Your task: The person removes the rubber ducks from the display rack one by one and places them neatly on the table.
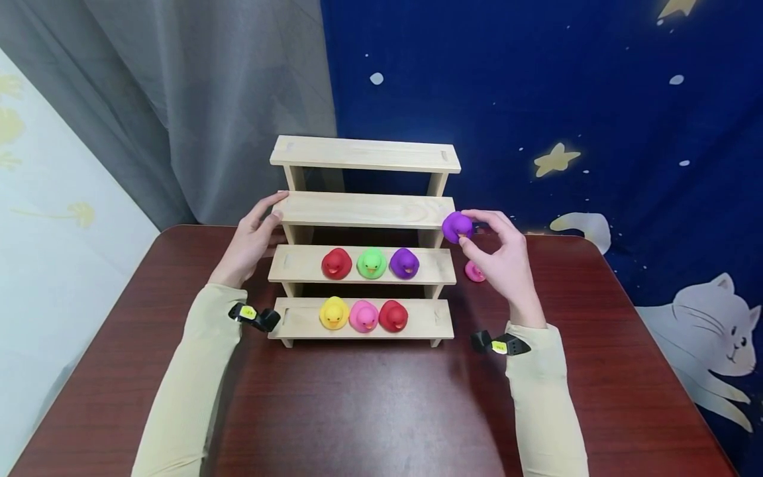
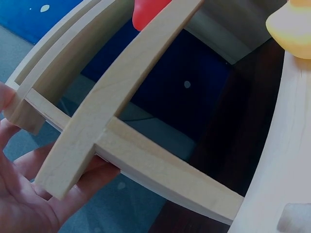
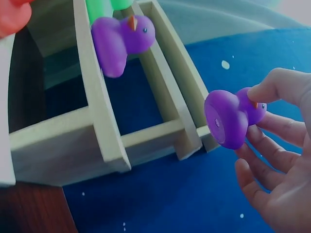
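Observation:
My right hand [image 1: 502,255] pinches a purple rubber duck [image 1: 457,227] between thumb and fingers, just off the right end of the third shelf up. The right wrist view shows this duck [image 3: 228,119] tilted, its round base turned toward the camera. My left hand [image 1: 250,240] holds the left end of the wooden tiered stand [image 1: 363,209]; in the left wrist view its fingers [image 2: 99,177] reach round the frame. On the second tier sit a red duck [image 1: 336,264], a green duck [image 1: 372,264] and another purple duck [image 1: 405,264].
The lowest tier carries a yellow duck [image 1: 334,313], a pink duck [image 1: 364,317] and a red duck [image 1: 393,317]. A pink object [image 1: 475,271], partly hidden by my right hand, lies on the brown table [image 1: 369,404]. Behind hang a grey curtain [image 1: 238,86] and a blue star-patterned cloth [image 1: 507,79].

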A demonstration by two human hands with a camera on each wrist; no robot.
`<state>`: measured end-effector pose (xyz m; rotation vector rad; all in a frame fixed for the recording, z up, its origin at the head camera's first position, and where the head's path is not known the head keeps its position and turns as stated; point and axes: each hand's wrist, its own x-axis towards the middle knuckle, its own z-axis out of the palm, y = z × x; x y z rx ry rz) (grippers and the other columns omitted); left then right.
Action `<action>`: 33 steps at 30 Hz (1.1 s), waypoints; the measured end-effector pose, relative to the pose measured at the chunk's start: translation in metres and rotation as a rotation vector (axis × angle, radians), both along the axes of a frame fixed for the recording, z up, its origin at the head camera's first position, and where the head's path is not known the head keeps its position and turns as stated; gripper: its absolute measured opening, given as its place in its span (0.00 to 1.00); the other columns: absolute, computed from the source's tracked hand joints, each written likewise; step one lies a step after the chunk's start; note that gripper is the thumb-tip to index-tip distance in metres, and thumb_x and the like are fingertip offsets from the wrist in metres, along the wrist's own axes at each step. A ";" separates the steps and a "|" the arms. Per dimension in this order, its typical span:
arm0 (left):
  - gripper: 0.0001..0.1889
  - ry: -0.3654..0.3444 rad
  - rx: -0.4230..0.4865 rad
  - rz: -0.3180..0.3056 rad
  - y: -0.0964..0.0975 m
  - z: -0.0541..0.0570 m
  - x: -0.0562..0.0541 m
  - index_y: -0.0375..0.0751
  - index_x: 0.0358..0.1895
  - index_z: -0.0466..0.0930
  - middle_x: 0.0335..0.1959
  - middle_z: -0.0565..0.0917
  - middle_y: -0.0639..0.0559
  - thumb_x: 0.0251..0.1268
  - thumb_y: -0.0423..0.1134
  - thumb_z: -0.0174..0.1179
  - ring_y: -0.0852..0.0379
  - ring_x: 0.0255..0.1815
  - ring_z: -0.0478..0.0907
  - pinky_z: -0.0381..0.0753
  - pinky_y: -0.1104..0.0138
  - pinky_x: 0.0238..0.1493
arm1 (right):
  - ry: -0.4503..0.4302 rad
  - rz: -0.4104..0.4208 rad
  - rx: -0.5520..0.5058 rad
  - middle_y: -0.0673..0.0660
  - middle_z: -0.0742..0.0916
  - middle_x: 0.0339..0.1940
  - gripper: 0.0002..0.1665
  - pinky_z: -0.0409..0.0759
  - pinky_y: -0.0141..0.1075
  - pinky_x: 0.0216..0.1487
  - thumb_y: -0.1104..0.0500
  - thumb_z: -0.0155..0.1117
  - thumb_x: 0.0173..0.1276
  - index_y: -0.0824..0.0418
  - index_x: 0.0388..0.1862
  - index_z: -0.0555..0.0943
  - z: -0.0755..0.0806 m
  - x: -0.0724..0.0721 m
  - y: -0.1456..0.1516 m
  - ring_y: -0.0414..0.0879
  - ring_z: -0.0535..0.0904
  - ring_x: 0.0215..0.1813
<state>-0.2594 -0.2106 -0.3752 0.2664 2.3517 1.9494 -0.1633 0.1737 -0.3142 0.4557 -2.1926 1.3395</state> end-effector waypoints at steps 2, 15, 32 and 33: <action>0.24 0.000 -0.002 0.003 0.000 0.000 0.000 0.62 0.73 0.61 0.70 0.60 0.38 0.77 0.50 0.45 0.31 0.55 0.74 0.81 0.60 0.41 | 0.002 -0.015 0.004 0.67 0.82 0.46 0.20 0.75 0.34 0.50 0.77 0.67 0.55 0.75 0.49 0.80 -0.002 0.001 0.003 0.44 0.76 0.47; 0.24 0.001 -0.009 0.008 0.001 0.000 0.000 0.62 0.73 0.61 0.70 0.60 0.39 0.77 0.50 0.45 0.33 0.55 0.75 0.81 0.59 0.42 | 0.005 -0.078 0.023 0.68 0.82 0.43 0.21 0.73 0.34 0.50 0.77 0.67 0.54 0.76 0.49 0.80 -0.013 0.005 0.025 0.40 0.77 0.44; 0.24 0.002 -0.039 0.013 0.001 0.000 0.000 0.62 0.74 0.59 0.72 0.58 0.40 0.78 0.49 0.45 0.33 0.58 0.73 0.72 0.41 0.52 | -0.043 -0.184 0.055 0.69 0.82 0.44 0.21 0.74 0.29 0.48 0.78 0.65 0.55 0.75 0.49 0.80 -0.034 0.013 0.050 0.47 0.77 0.42; 0.24 0.001 -0.039 0.013 0.001 0.000 0.000 0.62 0.74 0.59 0.72 0.58 0.40 0.78 0.49 0.44 0.33 0.58 0.73 0.72 0.41 0.52 | -0.042 -0.188 0.056 0.68 0.83 0.44 0.21 0.74 0.28 0.48 0.77 0.66 0.55 0.74 0.50 0.81 -0.039 0.011 0.055 0.46 0.77 0.42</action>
